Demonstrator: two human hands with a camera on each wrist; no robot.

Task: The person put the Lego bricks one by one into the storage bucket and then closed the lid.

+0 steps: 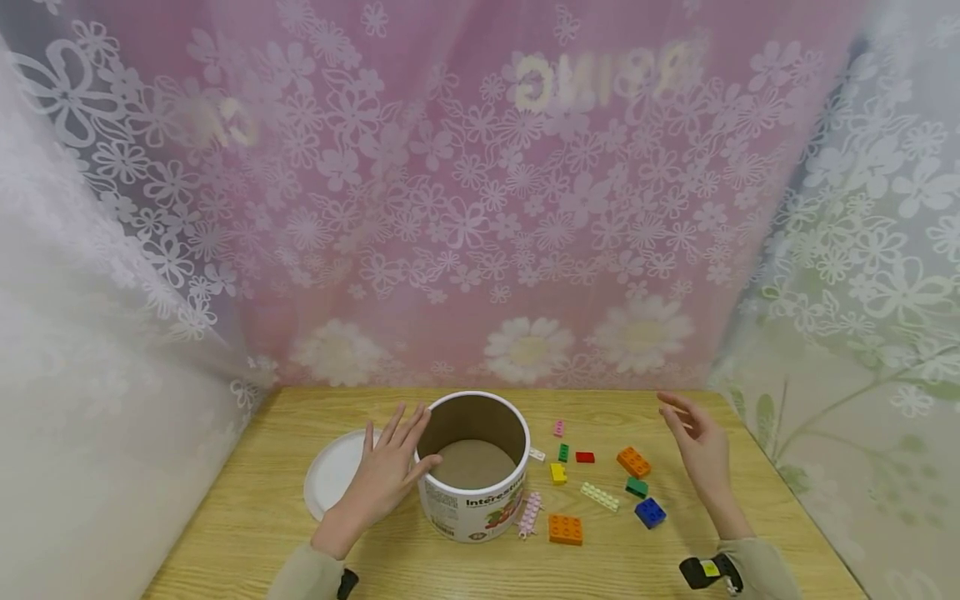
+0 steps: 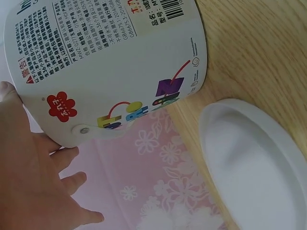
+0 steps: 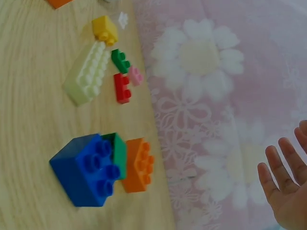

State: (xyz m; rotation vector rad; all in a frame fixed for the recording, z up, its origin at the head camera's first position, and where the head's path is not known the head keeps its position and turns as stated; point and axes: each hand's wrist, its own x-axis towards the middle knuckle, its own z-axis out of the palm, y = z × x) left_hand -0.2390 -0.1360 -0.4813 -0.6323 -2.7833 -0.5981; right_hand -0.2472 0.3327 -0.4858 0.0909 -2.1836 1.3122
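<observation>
A white printed bucket (image 1: 472,508), with nothing visible on its inner floor, stands upright on the wooden table. My left hand (image 1: 386,471) rests on the bucket's left rim, fingers spread and fairly straight; the left wrist view shows the bucket's printed side beside that hand (image 2: 38,177). On the right, my right hand (image 1: 701,446) hovers over the table with loosely bent fingers and holds nothing. Nearest to it lie an orange brick (image 1: 633,461), a green brick (image 1: 637,487) and a blue brick (image 1: 650,512), which also shows large in the right wrist view (image 3: 84,167).
A white round lid (image 1: 330,475) lies left of the bucket. Between bucket and right hand are scattered a pale yellow brick (image 1: 600,497), another orange brick (image 1: 566,529), a pink brick strip (image 1: 529,514), a yellow brick (image 1: 558,473) and a red brick (image 1: 585,457). Flowered curtains (image 1: 480,208) surround the table.
</observation>
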